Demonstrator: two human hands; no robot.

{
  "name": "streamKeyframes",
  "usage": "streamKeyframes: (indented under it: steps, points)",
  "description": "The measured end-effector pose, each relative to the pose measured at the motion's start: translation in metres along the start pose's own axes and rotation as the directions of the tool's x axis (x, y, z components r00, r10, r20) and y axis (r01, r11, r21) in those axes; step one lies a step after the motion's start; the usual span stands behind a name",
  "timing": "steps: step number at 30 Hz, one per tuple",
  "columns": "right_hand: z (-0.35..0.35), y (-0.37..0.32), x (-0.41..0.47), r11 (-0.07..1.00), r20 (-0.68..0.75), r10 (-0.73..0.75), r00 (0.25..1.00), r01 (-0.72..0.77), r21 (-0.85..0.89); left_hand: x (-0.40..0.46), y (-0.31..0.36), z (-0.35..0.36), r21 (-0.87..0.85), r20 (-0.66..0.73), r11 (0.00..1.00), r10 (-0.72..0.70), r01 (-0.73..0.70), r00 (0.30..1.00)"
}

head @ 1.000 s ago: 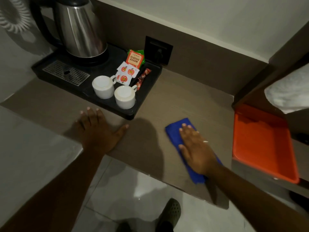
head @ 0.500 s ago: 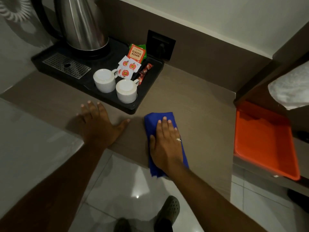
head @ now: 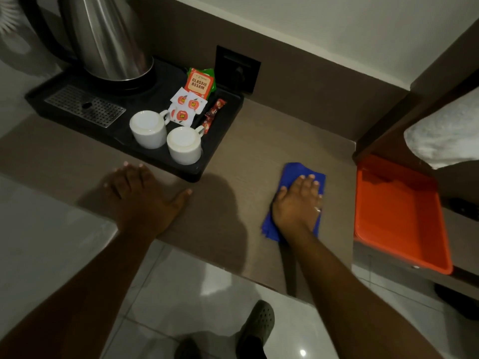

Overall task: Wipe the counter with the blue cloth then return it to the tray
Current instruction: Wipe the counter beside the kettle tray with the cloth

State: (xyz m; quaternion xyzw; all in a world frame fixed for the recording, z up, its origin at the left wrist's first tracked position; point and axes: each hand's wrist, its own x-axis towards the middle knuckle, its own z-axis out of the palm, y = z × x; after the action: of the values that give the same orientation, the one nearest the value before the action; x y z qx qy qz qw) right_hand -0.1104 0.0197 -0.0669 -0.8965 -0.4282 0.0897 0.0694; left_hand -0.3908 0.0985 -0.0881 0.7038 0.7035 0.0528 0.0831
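Note:
The folded blue cloth (head: 298, 170) lies flat on the brown counter (head: 272, 136), right of centre. My right hand (head: 298, 203) presses down on it, palm flat and fingers together, covering most of its middle. My left hand (head: 140, 195) rests flat on the counter near its front edge, fingers spread, holding nothing. The orange tray (head: 404, 244) sits just right of the cloth, on a lower ledge, with nothing in it.
A black tray (head: 223, 141) at the back left carries a steel kettle (head: 108, 37), two white cups (head: 149, 128), tea sachets (head: 199, 82) and a metal grille. A wall socket (head: 237, 68) sits behind. A white towel (head: 448, 133) lies above the orange tray. Tiled floor and my shoes are below.
My right hand has slid the blue cloth back to the right, from beside the black tray toward the orange tray. My left hand has stayed planted on the counter.

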Motion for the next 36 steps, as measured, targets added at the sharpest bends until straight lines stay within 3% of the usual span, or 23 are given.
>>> streamKeyframes:
  steps: [3, 6, 12, 16, 19, 24, 28, 33, 36]
  points:
    - [0.008, -0.004, -0.020, 0.955, 0.058, -0.296, 0.954, 0.296, 0.000, -0.001, 0.000, -0.001, -0.016, -0.013, 1.000, 0.010, -0.010, 1.000]
    - [-0.006, 0.038, -0.013, 0.912, 0.074, -0.410, 0.909, 0.410, 0.021, -0.001, 0.002, -0.002, -0.021, -0.012, 1.000, 0.008, -0.008, 1.000]
    - [-0.023, 0.082, 0.057, 0.984, 0.037, -0.177, 0.984, 0.178, -0.028, 0.002, 0.000, 0.002, -0.013, -0.020, 1.000, -0.017, 0.017, 1.000]
    - [-0.023, 0.049, 0.124, 0.997, -0.010, 0.014, 1.000, -0.015, -0.070, 0.004, 0.000, 0.007, 0.014, -0.006, 0.999, -0.045, 0.045, 0.999]
    - [-0.018, 0.001, 0.160, 0.996, 0.004, 0.049, 0.999, -0.049, -0.070, 0.006, -0.002, 0.008, 0.035, -0.023, 0.999, -0.040, 0.041, 0.999]
    - [-0.002, -0.076, 0.172, 0.989, 0.039, -0.138, 0.990, 0.140, -0.055, 0.005, -0.006, 0.012, 0.024, -0.014, 0.998, -0.057, 0.057, 0.998]
    - [0.015, -0.117, 0.135, 0.924, 0.077, -0.370, 0.926, 0.375, -0.069, 0.008, -0.003, 0.012, 0.016, 0.010, 0.999, -0.050, 0.050, 0.999]
    - [0.011, -0.057, 0.081, 0.778, 0.136, -0.619, 0.773, 0.627, -0.026, 0.004, -0.003, 0.007, 0.043, -0.006, 0.998, -0.045, 0.045, 0.999]
    - [-0.005, -0.017, 0.094, 0.826, 0.151, -0.554, 0.819, 0.564, -0.029, 0.004, -0.003, 0.005, 0.035, 0.009, 0.998, -0.046, 0.046, 0.999]
